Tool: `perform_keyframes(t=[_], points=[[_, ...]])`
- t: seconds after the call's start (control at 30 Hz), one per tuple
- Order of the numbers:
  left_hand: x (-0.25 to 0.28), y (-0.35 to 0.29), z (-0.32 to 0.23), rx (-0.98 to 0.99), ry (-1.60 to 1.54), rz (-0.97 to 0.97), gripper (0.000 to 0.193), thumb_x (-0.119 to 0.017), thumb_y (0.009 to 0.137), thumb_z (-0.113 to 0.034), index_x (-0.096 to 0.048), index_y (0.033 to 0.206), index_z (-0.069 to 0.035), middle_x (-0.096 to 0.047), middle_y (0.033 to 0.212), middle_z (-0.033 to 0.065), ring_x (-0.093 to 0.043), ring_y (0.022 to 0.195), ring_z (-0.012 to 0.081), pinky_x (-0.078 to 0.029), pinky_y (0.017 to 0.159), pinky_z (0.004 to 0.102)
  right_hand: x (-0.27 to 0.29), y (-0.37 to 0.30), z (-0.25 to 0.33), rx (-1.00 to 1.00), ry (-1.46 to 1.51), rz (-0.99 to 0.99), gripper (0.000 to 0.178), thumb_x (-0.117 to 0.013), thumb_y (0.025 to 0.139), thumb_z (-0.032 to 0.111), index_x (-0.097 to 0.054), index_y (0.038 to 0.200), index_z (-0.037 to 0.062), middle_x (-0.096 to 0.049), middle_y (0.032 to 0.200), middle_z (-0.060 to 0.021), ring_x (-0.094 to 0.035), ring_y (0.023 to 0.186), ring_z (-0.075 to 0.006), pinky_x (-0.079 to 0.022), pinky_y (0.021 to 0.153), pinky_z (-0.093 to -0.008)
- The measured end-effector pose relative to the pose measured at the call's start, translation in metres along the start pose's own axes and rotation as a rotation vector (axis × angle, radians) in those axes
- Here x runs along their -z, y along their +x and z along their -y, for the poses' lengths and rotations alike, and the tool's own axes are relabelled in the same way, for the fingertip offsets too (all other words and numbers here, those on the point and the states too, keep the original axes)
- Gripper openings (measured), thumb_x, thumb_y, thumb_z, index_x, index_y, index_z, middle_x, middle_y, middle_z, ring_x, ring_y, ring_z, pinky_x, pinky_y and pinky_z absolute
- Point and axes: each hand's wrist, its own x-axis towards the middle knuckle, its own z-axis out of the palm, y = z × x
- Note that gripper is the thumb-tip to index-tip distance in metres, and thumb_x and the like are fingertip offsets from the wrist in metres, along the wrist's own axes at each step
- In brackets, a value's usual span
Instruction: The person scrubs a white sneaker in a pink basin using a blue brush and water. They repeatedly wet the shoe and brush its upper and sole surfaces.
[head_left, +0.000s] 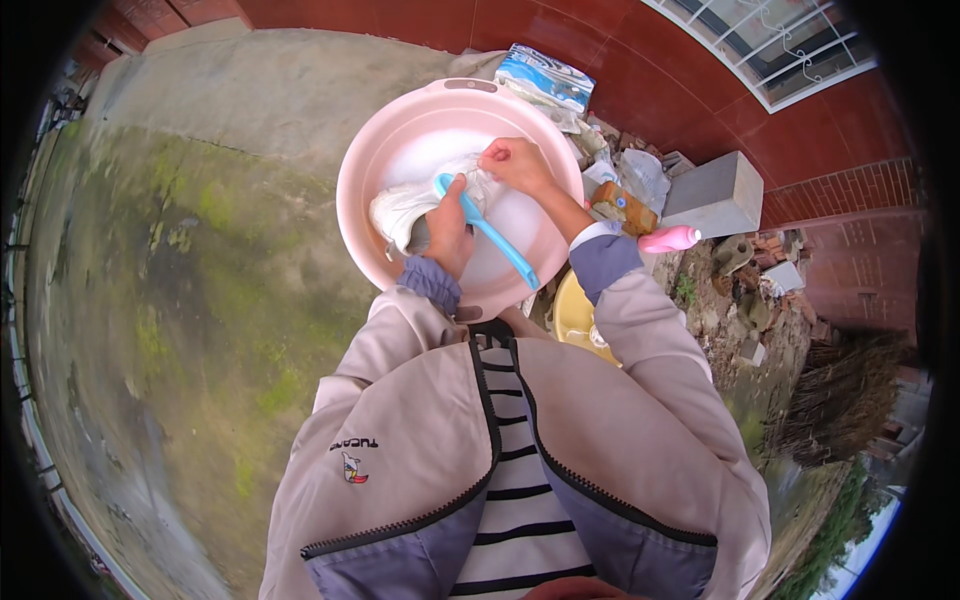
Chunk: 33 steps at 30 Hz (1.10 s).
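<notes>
Over a pink basin [360,150] of sudsy water, my left hand [447,240] grips what looks like a white shoe [398,208]. A light-blue brush [503,245] lies slantwise under the left thumb, its handle reaching down toward the basin's near right rim. My right hand [520,165] is at the far end of the shoe, fingertips pinched together. Whatever is between those fingertips, perhaps a lace, is too small to make out. The left fingers are partly hidden beneath the shoe, and so are the brush's bristles.
Right of the basin are a yellow basin [572,312], a pink bottle [669,239], an orange-brown block [624,207] and a grey stone block [715,195]. A blue-and-white package [545,78] sits behind, near a red wall [640,60]. Mossy concrete [200,300] stretches left.
</notes>
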Motion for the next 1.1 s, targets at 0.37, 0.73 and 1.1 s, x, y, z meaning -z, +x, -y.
perform_keyframes(t=[0.37, 0.73, 1.1], points=[[-0.001, -0.002, -0.001, 0.000, 0.019, -0.005, 0.033, -0.074, 0.090, -0.021, -0.060, 0.112, -0.001, -0.063, 0.100, 0.0068, -0.063, 0.086, 0.0193, -0.053, 0.077, 0.0363, 0.002, 0.002, -0.006, -0.055, 0.086, 0.029, 0.011, -0.076, 0.085, 0.012, -0.071, 0.089, 0.0022, -0.068, 0.075, -0.0012, -0.062, 0.064, -0.0073, -0.052, 0.059, -0.0236], [-0.002, -0.003, -0.001, 0.011, 0.004, -0.013, 0.033, -0.075, 0.090, -0.021, -0.060, 0.111, 0.000, -0.063, 0.100, 0.0062, -0.063, 0.085, 0.0191, -0.053, 0.076, 0.0362, 0.002, 0.001, -0.011, -0.038, 0.113, 0.017, 0.015, -0.076, 0.081, 0.015, -0.075, 0.091, 0.0031, -0.071, 0.078, -0.0045, -0.067, 0.067, -0.0109, -0.055, 0.062, -0.0260], [0.002, 0.002, 0.001, 0.012, 0.001, 0.001, 0.034, -0.075, 0.090, -0.021, -0.060, 0.112, -0.001, -0.062, 0.100, 0.0066, -0.063, 0.087, 0.0193, -0.054, 0.076, 0.0373, 0.002, 0.001, -0.007, -0.037, 0.128, 0.027, 0.017, -0.077, 0.081, 0.015, -0.075, 0.091, 0.0025, -0.072, 0.079, -0.0044, -0.066, 0.068, -0.0105, -0.055, 0.063, -0.0267]])
